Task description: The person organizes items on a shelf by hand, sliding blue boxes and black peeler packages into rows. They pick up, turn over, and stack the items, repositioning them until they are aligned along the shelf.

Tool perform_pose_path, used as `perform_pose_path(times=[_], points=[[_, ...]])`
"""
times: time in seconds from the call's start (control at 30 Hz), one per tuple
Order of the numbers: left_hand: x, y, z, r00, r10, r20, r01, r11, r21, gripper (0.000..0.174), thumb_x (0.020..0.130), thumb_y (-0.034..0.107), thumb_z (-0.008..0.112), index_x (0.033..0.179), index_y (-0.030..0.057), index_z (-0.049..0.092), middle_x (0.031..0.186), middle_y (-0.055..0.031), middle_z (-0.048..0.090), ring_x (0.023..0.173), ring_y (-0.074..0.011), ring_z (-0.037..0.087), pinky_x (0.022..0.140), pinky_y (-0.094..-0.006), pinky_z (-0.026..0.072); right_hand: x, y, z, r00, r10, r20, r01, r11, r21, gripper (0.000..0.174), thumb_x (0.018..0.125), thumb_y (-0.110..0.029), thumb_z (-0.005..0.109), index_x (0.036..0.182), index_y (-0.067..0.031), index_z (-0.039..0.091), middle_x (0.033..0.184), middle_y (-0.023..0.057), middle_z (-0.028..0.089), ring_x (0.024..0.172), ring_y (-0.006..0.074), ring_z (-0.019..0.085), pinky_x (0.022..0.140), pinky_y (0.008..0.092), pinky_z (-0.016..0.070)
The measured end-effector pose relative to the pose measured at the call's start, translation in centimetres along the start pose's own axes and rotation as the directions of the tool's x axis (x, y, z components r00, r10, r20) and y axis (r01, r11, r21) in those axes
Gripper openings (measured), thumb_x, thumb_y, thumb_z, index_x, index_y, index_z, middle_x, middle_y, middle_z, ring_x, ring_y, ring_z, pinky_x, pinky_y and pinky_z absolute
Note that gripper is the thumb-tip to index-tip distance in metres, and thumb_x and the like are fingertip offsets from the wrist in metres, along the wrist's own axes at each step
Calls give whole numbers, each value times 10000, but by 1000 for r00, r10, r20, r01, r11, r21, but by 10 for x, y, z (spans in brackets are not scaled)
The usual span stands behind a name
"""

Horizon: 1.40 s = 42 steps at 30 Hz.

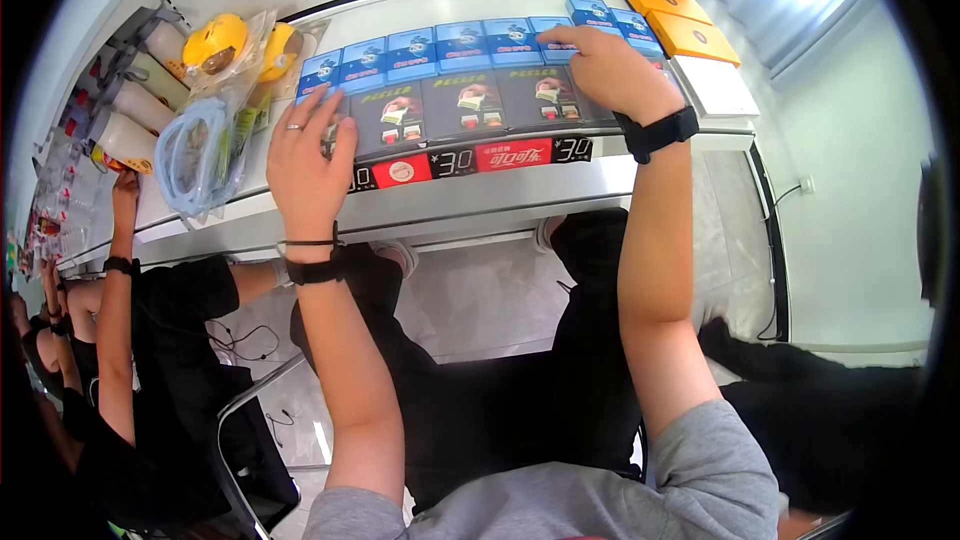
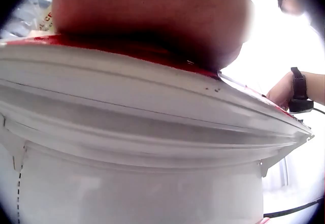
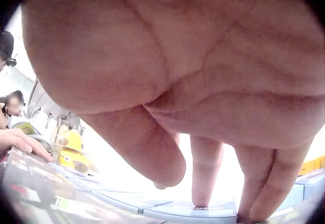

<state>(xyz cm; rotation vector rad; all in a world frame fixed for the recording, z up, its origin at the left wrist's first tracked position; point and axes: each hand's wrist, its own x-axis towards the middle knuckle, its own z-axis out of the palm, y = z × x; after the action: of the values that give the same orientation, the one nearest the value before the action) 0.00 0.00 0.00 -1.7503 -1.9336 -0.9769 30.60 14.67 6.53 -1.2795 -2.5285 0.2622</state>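
Observation:
A row of blue boxes (image 1: 461,45) stands along the shelf, behind dark boxes marked PEELER (image 1: 460,110). My left hand (image 1: 312,165) lies at the row's left end, fingers spread and fairly straight. Its fingertips reach the leftmost blue box and the dark box in front. Toward the right end, my right hand (image 1: 625,75) arches over the blue boxes with its index finger extended. In the right wrist view its fingers (image 3: 205,176) point down, tips on a blue box (image 3: 188,214), and the thumb hangs apart. The left wrist view shows mostly the hand's heel over the shelf edge (image 2: 152,89).
Orange boxes (image 1: 690,37) and a white box (image 1: 713,88) sit at the right end. On the left are yellow items in clear bags (image 1: 215,43), pale blue tubing (image 1: 170,165) and several white bottles (image 1: 140,110). Another person's hand (image 1: 126,188) is there too. A price strip (image 1: 450,162) lines the front edge.

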Motion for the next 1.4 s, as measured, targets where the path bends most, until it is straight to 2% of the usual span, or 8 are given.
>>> perform_pose_path(times=[0.17, 0.4, 0.57, 0.6, 0.7, 0.8, 1.0, 1.4], points=[[-2, 2, -2, 1000, -2, -4, 2, 1000, -11, 309, 898, 236, 590, 1171, 131, 690, 1251, -41, 638, 1168, -271, 572, 974, -357, 447, -11, -14, -9, 993, 118, 13, -118, 992, 32, 520, 819, -11, 389, 1282, -123, 598, 1140, 223, 649, 1040, 375, 617, 933, 390, 476], [-1, 3, -1, 998, -54, -14, 53, 995, -81, 311, 864, 263, 612, 1132, 134, 704, 1229, -40, 650, 1176, -324, 560, 994, -410, 442, -12, -3, -18, 992, 119, -40, -112, 985, 134, 482, 813, -65, 461, 1274, -101, 600, 1090, 236, 656, 1026, 406, 603, 918, 422, 481], [0, 3, -2, 999, -33, -22, 31, 997, -74, 311, 860, 254, 621, 1136, 135, 700, 1227, -39, 649, 1174, -324, 560, 998, -409, 439, 17, 63, -1, 964, 43, -263, -98, 976, -197, 530, 822, -74, 466, 1339, -145, 556, 1412, 135, 509, 1317, 333, 450, 1085, 468, 358], [1, 3, -1, 999, -32, -25, 30, 997, -76, 311, 860, 254, 621, 1136, 135, 700, 1227, -39, 649, 1174, -324, 560, 998, -409, 439, 20, 58, -5, 979, 194, -69, -206, 923, -326, 551, 851, -112, 453, 1396, -180, 502, 1516, 52, 402, 1404, 302, 348, 1132, 502, 280], [0, 3, 0, 999, -18, -33, 15, 997, -74, 308, 860, 247, 621, 1135, 133, 700, 1222, -44, 650, 1168, -323, 562, 997, -408, 438, 10, 53, 0, 985, 174, -8, -159, 878, -452, 523, 840, -60, 465, 1343, -170, 556, 1447, 47, 490, 1289, 321, 464, 1086, 436, 367], [0, 4, -1, 999, -25, -26, 23, 997, -70, 307, 861, 244, 619, 1134, 130, 701, 1216, -49, 652, 1164, -318, 564, 994, -407, 439, 8, 45, -12, 955, 250, 159, -171, 904, -391, 567, 875, -156, 440, 1435, -243, 460, 1474, 8, 464, 1381, 312, 381, 1121, 477, 292], [0, 4, -1, 1000, -2, -30, 0, 999, -53, 309, 860, 239, 617, 1136, 127, 699, 1219, -51, 652, 1164, -313, 567, 992, -401, 440, -1, 19, -13, 946, 324, 3, -307, 902, -304, 541, 872, -133, 491, 1391, -284, 508, 1329, 49, 595, 1269, 336, 474, 1046, 466, 377], [0, 5, -1, 999, -21, -36, 19, 998, -58, 305, 860, 224, 618, 1136, 127, 700, 1216, -49, 655, 1163, -306, 572, 990, -398, 441, 4, 18, -4, 952, 305, -7, -286, 884, -369, 524, 907, -138, 443, 1421, -237, 458, 1469, 76, 464, 1344, 341, 423, 1106, 488, 330]])
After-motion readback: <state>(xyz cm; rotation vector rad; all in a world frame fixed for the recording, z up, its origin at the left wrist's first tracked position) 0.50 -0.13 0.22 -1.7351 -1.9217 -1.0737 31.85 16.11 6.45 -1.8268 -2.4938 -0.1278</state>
